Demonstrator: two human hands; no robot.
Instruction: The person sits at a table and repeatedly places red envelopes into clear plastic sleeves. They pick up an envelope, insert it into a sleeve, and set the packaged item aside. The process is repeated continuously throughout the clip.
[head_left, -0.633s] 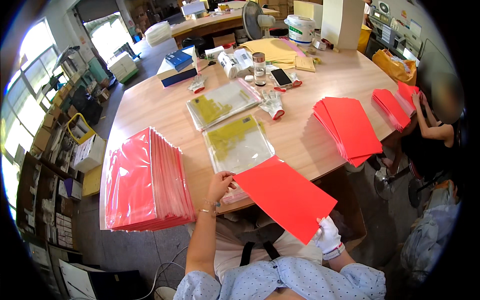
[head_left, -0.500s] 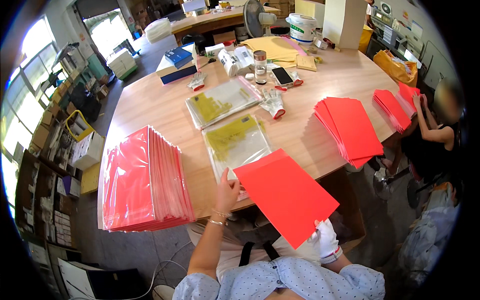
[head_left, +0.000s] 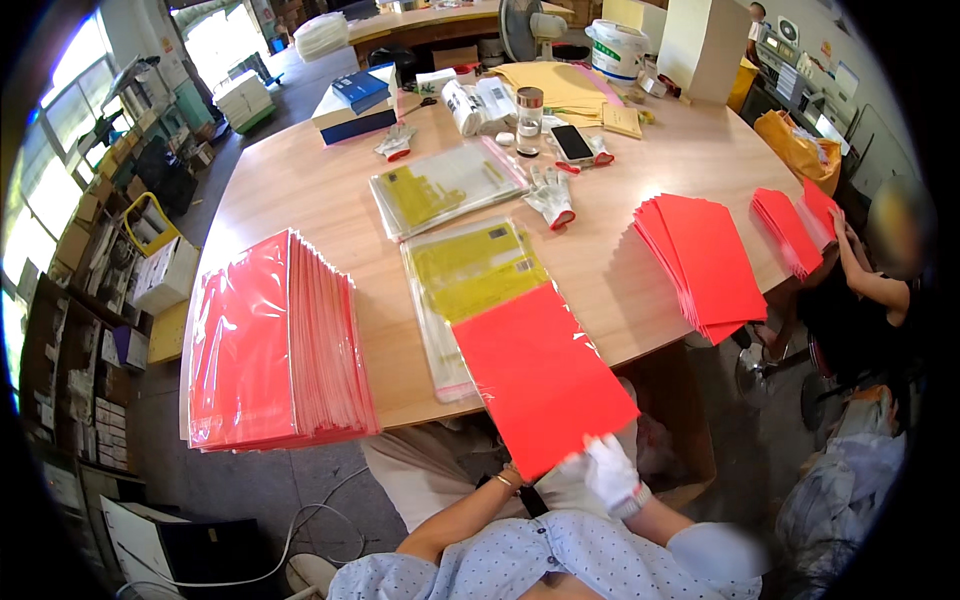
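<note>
A flat red card (head_left: 545, 385) tilts over the table's front edge, with clear film glinting along its right side; it seems to lie at least partly inside a clear plastic bag. In a white glove, my right hand (head_left: 612, 472) grips the card's lower right edge, its fingertips slightly blurred. My left hand (head_left: 514, 474) is bare and mostly hidden under the card's lower left corner, so its fingers do not show. Beneath the card's far end lie clear bags with yellow-green print (head_left: 430, 300). A second pile of such bags (head_left: 445, 185) lies just beyond.
A tall stack of bagged red cards (head_left: 245, 345) stands at left, with loose red cards (head_left: 700, 260) fanned at right. Farther back are work gloves (head_left: 550, 198), a glass jar (head_left: 529, 122), a phone (head_left: 572, 142) and blue boxes (head_left: 358, 105). A co-worker (head_left: 865, 280) handles red cards at far right.
The red card has swung more upright and moved nearer me, over the printed bag. My left hand has moved from the bag's near edge to under the card's lower corner. My right hand shifted slightly left.
</note>
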